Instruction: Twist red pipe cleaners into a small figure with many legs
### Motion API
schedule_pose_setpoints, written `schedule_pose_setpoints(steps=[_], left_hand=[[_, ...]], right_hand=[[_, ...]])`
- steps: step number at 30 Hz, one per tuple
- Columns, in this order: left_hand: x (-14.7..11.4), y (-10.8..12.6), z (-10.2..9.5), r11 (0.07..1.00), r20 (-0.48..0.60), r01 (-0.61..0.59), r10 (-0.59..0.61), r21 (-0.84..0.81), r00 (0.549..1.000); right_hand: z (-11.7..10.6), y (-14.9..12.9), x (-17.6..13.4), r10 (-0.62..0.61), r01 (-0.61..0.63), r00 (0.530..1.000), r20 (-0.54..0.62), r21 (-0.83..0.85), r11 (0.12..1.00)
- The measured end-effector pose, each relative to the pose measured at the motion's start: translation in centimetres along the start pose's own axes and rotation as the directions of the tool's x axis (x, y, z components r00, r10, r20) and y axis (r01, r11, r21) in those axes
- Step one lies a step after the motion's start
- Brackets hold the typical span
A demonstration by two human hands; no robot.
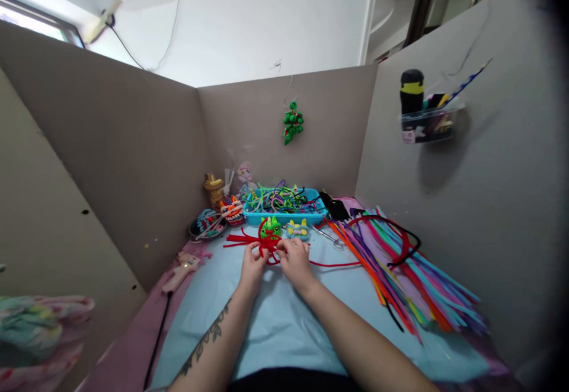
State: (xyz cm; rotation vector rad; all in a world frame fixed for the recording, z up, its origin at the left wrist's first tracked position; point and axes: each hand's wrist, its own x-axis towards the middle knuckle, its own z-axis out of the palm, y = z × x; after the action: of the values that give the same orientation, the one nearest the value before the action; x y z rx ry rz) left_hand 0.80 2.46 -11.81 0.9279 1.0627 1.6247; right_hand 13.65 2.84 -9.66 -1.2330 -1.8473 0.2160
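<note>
Both hands meet over a bundle of red pipe cleaners (pixel 242 238) in the middle of the light blue table cover (pixel 284 321). My left hand (pixel 253 266) pinches the red stems from the left with thumb and fingers. From the right, my right hand (pixel 295 261) has its fingers closed on the same red stems; its fingertips are partly hidden. Just beyond them sit a green pipe-cleaner figure (pixel 271 227) and a blue one with yellow ears (pixel 297 229). One long red stem (pixel 334 265) runs off to the right.
Behind stands a blue tray (pixel 267 219) heaped with pipe-cleaner scraps. Scissors (pixel 329 238) lie beside many coloured pipe cleaners (pixel 413 279) on the right. A glue gun (pixel 181 273) with a black cord rests at left, near a dark dish (pixel 194 233). Grey partitions (pixel 284 161) surround the table.
</note>
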Motion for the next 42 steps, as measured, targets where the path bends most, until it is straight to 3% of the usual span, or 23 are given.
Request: schedule_pose_setpoints(steps=[7,27,32,42], left_hand=[[-0.2,0.2,0.2,1.000,-0.007,-0.017,0.017,0.008,1.000],[-0.4,0.3,0.1,0.995,-0.028,-0.099,0.100,0.028,0.995],[0.0,0.3,0.0,0.994,-0.056,-0.091,0.094,0.054,0.994],[0.0,0.4,-0.1,0.999,0.050,-0.018,0.015,0.048,0.999]], right_hand=[[0.4,0.5,0.3,0.042,-0.042,0.999,0.014,0.033,0.999],[0.9,0.4,-0.3,-0.005,0.008,0.997,0.074,-0.044,0.999],[-0.3,0.1,-0.2,-0.106,0.116,0.992,0.075,-0.147,0.982],[-0.7,1.0,0.6,-0.125,0.121,0.992,-0.010,-0.184,0.975]])
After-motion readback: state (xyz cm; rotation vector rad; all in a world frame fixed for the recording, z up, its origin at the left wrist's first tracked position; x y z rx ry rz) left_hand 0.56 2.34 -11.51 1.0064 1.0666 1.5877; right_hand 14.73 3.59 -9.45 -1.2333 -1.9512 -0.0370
